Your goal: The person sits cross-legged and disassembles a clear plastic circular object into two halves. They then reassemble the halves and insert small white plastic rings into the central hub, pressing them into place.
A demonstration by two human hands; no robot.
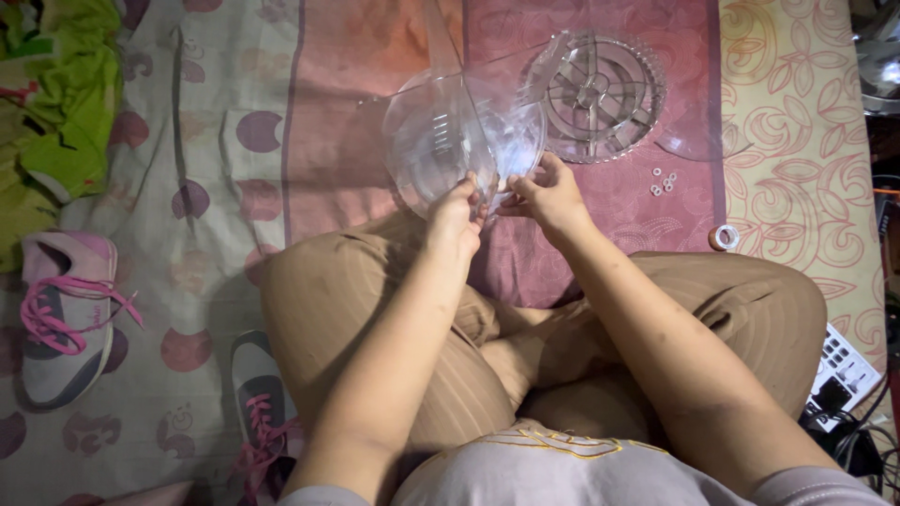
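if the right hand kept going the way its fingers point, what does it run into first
The right hand points up and left at the clear plastic fan blade it already touches. Past that lies the pink bedsheet, though depth is hard to judge.

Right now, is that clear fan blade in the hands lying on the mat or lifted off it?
Lifted. The left hand and right hand hold the fan blade at its hub, above the knees; the round grille lies flat on the mat.

Clear glossy plastic fan blade (pixel 450 141), matt cloth sheet (pixel 375 56).
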